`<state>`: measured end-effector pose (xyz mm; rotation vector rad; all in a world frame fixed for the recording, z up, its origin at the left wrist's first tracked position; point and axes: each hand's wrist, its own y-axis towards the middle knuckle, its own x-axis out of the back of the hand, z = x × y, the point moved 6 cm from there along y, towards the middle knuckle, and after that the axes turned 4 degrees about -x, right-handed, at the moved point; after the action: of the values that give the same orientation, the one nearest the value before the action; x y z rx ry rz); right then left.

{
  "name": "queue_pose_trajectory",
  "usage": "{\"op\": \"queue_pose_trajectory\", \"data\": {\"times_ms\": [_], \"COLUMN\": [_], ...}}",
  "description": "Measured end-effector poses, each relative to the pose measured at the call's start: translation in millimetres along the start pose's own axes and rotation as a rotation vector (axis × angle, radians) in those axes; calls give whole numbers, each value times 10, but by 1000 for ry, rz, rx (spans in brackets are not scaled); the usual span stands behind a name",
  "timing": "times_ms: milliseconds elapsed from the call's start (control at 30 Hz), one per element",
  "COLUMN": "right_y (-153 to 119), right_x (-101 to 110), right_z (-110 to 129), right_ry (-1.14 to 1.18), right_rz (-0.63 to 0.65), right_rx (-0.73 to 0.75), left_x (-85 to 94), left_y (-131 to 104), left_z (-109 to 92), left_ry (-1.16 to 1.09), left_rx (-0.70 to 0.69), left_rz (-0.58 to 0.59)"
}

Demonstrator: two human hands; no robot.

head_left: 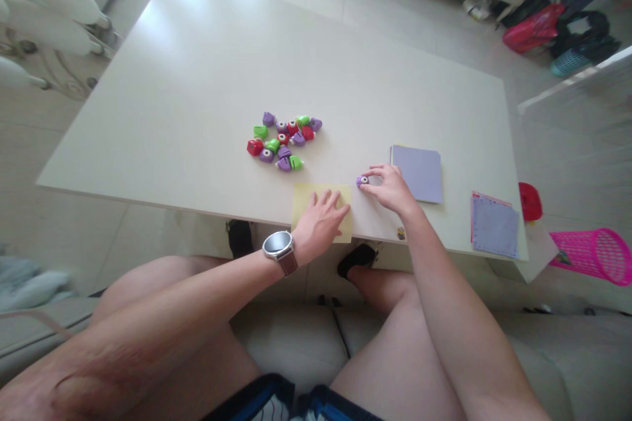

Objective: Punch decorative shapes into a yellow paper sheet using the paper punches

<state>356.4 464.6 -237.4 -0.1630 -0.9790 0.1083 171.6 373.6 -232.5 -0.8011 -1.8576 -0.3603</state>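
Near the front edge of the white table point(172, 79), a small purple toy point(360, 181) is pinched in the right hand point(391, 189), maybe touching the top. The left hand point(322, 218) lies open on yellow paper point(302, 200), near a bunch of colored toys point(282, 139). Purple paper point(421, 174) sits beside the right hand.

The white surface point(395, 85) bears a yellow sheet point(299, 200) at its near edge; beyond the sheet to the left, clustered purple, green and red pieces point(282, 139); right of it, lavender papers point(419, 174), then lined papers point(495, 227).
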Motion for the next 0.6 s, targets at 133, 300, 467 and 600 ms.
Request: {"op": "queue_pose_trajectory", "data": {"times_ms": [133,300,467,600], "right_y": [-6,5,32,22], "right_x": [4,29,8,22], "right_z": [-24,-36,-33,-14], "right_ry": [-12,11,269,509], "right_rz": [-30,-34,109,166], "right_rx": [2,-29,-76,-85], "left_x": [-13,-19,-25,20], "left_y": [-9,-13,-10,2], "left_z": [12,22,51,93], "left_ry": [7,9,1,13], "left_rx": [-4,-2,14,33], "left_rz": [-12,-11,-9,-20]}}
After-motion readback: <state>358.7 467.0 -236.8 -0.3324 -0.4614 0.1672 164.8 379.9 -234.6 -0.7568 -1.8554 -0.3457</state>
